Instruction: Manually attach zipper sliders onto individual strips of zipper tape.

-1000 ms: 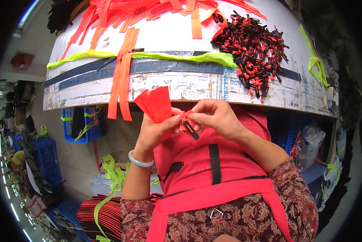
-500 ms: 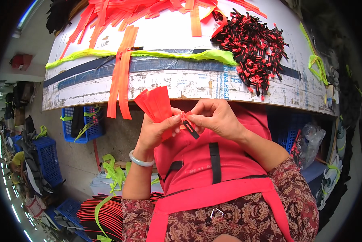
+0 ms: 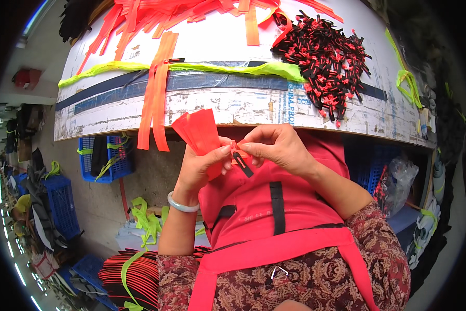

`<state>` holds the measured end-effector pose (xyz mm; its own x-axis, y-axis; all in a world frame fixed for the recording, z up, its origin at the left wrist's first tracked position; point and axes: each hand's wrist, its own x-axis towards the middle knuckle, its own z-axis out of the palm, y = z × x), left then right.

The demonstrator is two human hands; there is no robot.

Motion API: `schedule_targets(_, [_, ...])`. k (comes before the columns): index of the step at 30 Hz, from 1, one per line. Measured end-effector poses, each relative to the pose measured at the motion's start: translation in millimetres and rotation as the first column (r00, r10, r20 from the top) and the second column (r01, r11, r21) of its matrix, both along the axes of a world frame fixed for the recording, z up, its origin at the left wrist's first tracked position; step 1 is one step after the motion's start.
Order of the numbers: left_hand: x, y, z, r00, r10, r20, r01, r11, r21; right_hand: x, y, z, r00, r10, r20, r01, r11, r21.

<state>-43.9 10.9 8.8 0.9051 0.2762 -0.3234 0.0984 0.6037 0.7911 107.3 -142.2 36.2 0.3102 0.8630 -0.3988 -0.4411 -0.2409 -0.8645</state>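
Observation:
My left hand [image 3: 204, 163] is closed on a fanned bunch of orange-red fabric strips [image 3: 200, 133] that stick up past the thumb. Between the fingertips of both hands sits a small black tab [image 3: 242, 164] with a bit of red material at its upper end. Thumb and forefinger of my right hand [image 3: 279, 150] pinch that red material. Exactly how the red end joins the tab is hidden by the fingers. Both hands are just in front of the table edge, above a red apron [image 3: 253, 199].
On the white, worn tabletop [image 3: 212, 106] lie a large heap of black-and-red tabs [image 3: 323, 65], loose orange-red strips [image 3: 157, 18] and a yellow-green band [image 3: 233, 68]. Two strips [image 3: 153, 109] hang over the front edge. A blue crate [image 3: 124, 166] stands below left, a clear plastic bag [image 3: 401, 181] below right.
Both hands have shifted only slightly, my right hand a little upward. The black tab has tilted a little and shows more of its upper end. Both hands keep their hold.

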Motion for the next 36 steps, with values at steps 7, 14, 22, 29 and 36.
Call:
schedule_targets(7, [-1.1,-1.4,-1.2,1.000,0.013,0.013,-0.013,1.000,-0.001,-5.1,-1.0,1.0,0.992,0.014,0.126,-0.014,1.000,-0.001])
schedule_targets(14, [-1.3,-4.1,0.9,0.999,0.015,-0.030,-0.012,0.994,0.104,-7.7,-1.8,-1.8,0.995,-0.008,0.100,0.009,1.000,-0.017])
schedule_targets(22, [-2.9,-1.1,-0.7,0.999,-0.030,-0.016,0.031,0.998,0.057,-2.4,0.3,-9.3,0.999,0.025,-0.039,-0.024,1.000,0.016])
schedule_targets(29, [3.3,-11.2,-1.7,0.997,0.078,0.004,-0.078,0.995,0.069,-15.6,3.3,-16.5,0.978,-0.200,0.059,0.190,0.971,0.146])
schedule_targets(36, [-3.1,-21.4,-5.8,0.991,0.121,0.055,-0.127,0.982,0.142,-13.6,2.0,-1.9,0.909,-0.108,0.403,0.006,0.969,0.247])
